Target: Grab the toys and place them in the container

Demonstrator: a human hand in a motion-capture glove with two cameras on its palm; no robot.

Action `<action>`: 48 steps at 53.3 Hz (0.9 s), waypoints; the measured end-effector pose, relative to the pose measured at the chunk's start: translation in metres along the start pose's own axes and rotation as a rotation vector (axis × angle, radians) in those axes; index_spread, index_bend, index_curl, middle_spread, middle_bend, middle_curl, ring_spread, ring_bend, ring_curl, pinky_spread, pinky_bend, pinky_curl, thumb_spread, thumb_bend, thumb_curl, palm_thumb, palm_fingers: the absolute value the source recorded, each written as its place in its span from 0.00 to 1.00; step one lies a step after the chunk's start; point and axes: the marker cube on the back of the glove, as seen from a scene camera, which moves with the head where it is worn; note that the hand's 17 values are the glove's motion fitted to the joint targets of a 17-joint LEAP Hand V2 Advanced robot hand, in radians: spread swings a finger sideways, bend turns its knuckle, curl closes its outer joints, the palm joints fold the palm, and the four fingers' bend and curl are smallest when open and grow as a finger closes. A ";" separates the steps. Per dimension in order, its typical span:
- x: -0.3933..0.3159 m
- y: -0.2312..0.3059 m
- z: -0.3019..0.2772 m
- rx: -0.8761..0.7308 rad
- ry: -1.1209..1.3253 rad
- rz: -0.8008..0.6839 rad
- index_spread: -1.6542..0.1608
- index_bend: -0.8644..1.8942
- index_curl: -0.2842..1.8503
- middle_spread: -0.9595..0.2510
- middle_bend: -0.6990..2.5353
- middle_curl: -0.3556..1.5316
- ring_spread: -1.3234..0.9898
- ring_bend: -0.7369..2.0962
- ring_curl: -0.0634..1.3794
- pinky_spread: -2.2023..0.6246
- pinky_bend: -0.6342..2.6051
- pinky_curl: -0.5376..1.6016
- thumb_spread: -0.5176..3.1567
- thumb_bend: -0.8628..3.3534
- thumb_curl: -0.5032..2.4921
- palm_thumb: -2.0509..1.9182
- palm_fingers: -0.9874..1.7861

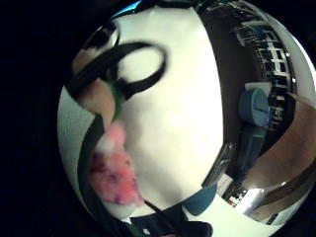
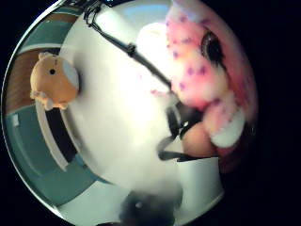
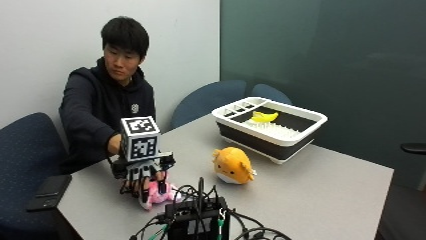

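A pink plush toy [image 3: 158, 193] lay on the grey table [image 3: 319, 190] near the person's edge, with the gloved right hand [image 3: 141, 172] on top, fingers curled around it. An orange plush toy [image 3: 232, 165] sat nearby, short of the white-rimmed container [image 3: 269, 126] holding a yellow toy [image 3: 263, 117].

A grey table [image 3: 319, 185] stands before a white wall [image 3: 53, 50] and dark teal wall [image 3: 319, 60]; blue chairs [image 3: 210, 100] surround it.
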 end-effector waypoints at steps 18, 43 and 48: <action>-0.023 0.005 -0.006 0.160 0.246 -0.130 0.77 0.35 0.14 0.70 0.43 0.39 0.45 0.81 0.44 0.65 0.65 0.51 0.57 0.26 0.28 0.62 0.61; -0.090 0.080 -0.177 0.535 0.450 -0.290 0.77 0.40 0.14 0.56 0.49 0.55 0.44 0.85 0.48 0.64 0.70 0.57 0.53 0.29 0.34 0.69 0.58; -0.121 0.105 -0.217 0.587 0.414 -0.335 0.77 0.42 0.15 0.54 0.49 0.58 0.44 0.86 0.48 0.64 0.71 0.58 0.51 0.29 0.36 0.69 0.56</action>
